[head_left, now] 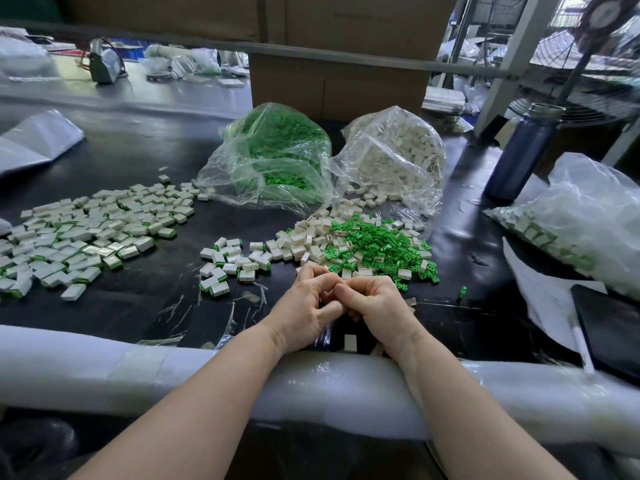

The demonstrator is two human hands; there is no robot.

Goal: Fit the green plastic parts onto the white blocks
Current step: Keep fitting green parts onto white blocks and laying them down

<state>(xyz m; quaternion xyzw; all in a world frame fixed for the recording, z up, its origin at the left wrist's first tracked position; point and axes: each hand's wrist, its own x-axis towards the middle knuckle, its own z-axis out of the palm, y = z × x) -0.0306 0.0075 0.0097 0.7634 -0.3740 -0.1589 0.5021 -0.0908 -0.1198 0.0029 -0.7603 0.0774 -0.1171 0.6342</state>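
Head view: our left hand [304, 308] and right hand [375, 306] meet, fingers curled together; what they pinch is hidden. Green plastic parts [381, 242] and white blocks [304, 242] lie heaped just beyond on the black surface [138, 299]. No writing is legible. Cardboard boxes [339, 88] stand behind.

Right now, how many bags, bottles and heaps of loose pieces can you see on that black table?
Clear bags holding parts: 3, one of green parts, one of white blocks, one of finished pieces
Blue bottles: 1
Heaps of loose pieces: 2, finished blocks and unassembled mix
Total: 6
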